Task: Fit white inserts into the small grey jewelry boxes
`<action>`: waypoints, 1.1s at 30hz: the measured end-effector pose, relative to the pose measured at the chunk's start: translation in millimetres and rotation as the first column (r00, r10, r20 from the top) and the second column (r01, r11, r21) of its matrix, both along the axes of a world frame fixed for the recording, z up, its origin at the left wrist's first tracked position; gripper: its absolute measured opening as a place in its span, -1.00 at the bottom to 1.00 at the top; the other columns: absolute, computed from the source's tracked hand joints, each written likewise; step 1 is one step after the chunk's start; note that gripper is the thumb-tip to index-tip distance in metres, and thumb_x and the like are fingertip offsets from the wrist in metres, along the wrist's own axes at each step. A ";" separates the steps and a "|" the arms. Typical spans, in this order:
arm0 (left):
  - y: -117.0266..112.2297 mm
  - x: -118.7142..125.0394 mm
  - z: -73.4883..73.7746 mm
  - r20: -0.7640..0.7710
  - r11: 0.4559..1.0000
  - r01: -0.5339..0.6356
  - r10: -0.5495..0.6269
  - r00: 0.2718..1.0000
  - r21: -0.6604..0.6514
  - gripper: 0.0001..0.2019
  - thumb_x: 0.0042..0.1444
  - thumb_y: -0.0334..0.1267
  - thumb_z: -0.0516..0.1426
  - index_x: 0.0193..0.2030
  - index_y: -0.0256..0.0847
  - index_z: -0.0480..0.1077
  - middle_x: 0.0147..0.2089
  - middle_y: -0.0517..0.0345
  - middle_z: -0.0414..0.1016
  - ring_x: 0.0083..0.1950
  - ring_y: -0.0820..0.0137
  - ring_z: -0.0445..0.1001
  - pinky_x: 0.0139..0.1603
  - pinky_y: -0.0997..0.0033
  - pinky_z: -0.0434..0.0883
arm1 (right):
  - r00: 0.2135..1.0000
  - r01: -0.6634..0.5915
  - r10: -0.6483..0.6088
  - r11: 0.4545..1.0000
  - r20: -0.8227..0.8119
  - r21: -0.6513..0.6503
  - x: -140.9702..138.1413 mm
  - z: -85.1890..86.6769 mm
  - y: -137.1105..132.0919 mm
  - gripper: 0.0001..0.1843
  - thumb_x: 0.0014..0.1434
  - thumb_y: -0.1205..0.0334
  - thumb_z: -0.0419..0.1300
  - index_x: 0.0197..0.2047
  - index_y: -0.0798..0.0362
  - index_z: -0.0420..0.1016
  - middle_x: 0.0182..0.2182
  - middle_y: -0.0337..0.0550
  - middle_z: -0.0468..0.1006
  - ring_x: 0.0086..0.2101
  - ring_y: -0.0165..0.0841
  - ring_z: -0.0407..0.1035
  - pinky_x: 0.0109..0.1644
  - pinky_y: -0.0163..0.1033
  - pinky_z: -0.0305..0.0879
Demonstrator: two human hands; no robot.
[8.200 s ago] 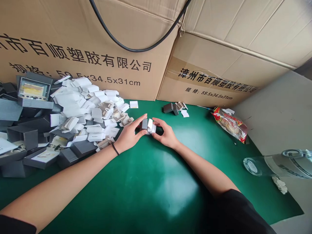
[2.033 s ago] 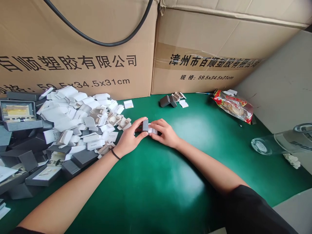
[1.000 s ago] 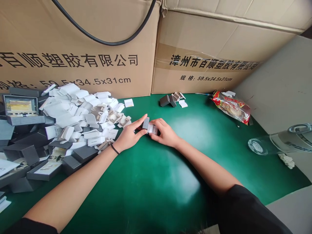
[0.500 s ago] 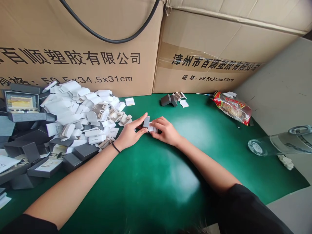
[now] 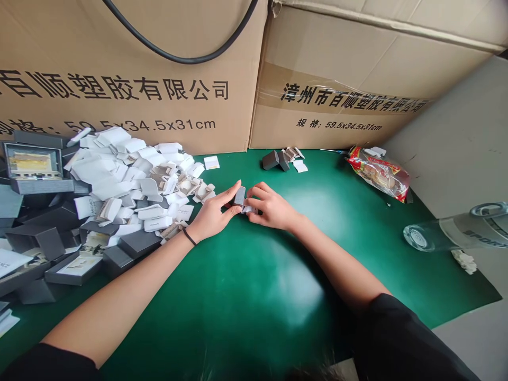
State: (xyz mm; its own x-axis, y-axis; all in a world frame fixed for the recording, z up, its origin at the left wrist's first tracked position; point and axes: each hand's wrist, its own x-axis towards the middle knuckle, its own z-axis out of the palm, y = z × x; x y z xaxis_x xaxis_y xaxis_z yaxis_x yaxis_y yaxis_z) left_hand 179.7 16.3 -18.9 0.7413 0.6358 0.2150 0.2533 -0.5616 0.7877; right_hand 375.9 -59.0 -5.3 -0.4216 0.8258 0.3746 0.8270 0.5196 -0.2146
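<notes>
In the head view my left hand [image 5: 212, 214] is closed around a small dark grey box [image 5: 239, 196], thumb on the near side and fingers on the far side. The box stands above the green table in front of me. Curled in from the right, my right hand [image 5: 273, 207] has its thumb and fingers on a small white paper insert [image 5: 250, 209] against the box. The fingers hide part of the insert, and I cannot tell how far it sits inside the box.
A heap of white paper pieces [image 5: 119, 169] and dark grey boxes [image 5: 37, 241] fills the left side. At the back lie a small dark box [image 5: 270, 160] and a red snack bag [image 5: 379, 174]. A clear bottle [image 5: 452, 233] lies at right; cardboard cartons [image 5: 341, 58] stand behind.
My right hand's fingers have lifted and spread slightly at the white insert. My left hand keeps its hold on the box. The view has shifted a little.
</notes>
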 end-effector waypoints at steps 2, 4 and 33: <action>0.0 0.2 -0.3 0.002 1.000 0.000 0.000 1.000 -0.011 -0.33 0.17 0.08 0.03 0.36 -0.18 0.07 0.31 0.00 0.24 0.17 0.21 0.38 0.21 0.25 0.32 | 0.999 -0.003 0.003 1.000 0.045 0.008 -1.0 1.5 0.6 -0.90 0.11 0.31 0.11 -0.29 0.05 0.44 -0.19 -0.03 0.40 -0.16 -0.20 0.18 -0.10 -0.08 0.28; -0.1 0.2 -0.5 0.003 1.000 0.001 -0.001 1.000 -0.020 -0.33 0.17 0.08 0.03 0.36 -0.16 0.07 0.32 0.02 0.22 0.20 0.21 0.35 0.22 0.22 0.31 | 0.998 -0.020 0.020 1.000 0.055 -0.002 -2.0 1.5 1.2 -0.90 0.12 0.32 0.10 -0.30 0.05 0.43 -0.22 -0.04 0.41 -0.19 -0.22 0.20 -0.12 -0.11 0.28; -2.1 0.4 1.6 0.025 0.998 -0.007 0.008 1.000 -0.058 -0.32 0.17 0.10 0.02 0.36 -0.18 0.07 0.31 0.04 0.24 0.19 0.20 0.37 0.22 0.24 0.30 | 0.986 0.081 -0.087 0.995 0.145 0.049 -13.7 -18.2 -36.1 -0.58 0.30 0.31 -0.04 0.19 0.11 0.31 0.14 0.02 0.40 0.16 -0.19 0.26 0.24 0.13 0.16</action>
State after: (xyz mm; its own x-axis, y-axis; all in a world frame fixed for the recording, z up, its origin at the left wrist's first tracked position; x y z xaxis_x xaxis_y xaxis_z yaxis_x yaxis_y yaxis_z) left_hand 180.2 14.2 -17.3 0.7315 0.6531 0.1959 0.2371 -0.5130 0.8250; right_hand 362.1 -95.1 -23.5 -0.4043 0.8449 0.3502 0.8890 0.4530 -0.0668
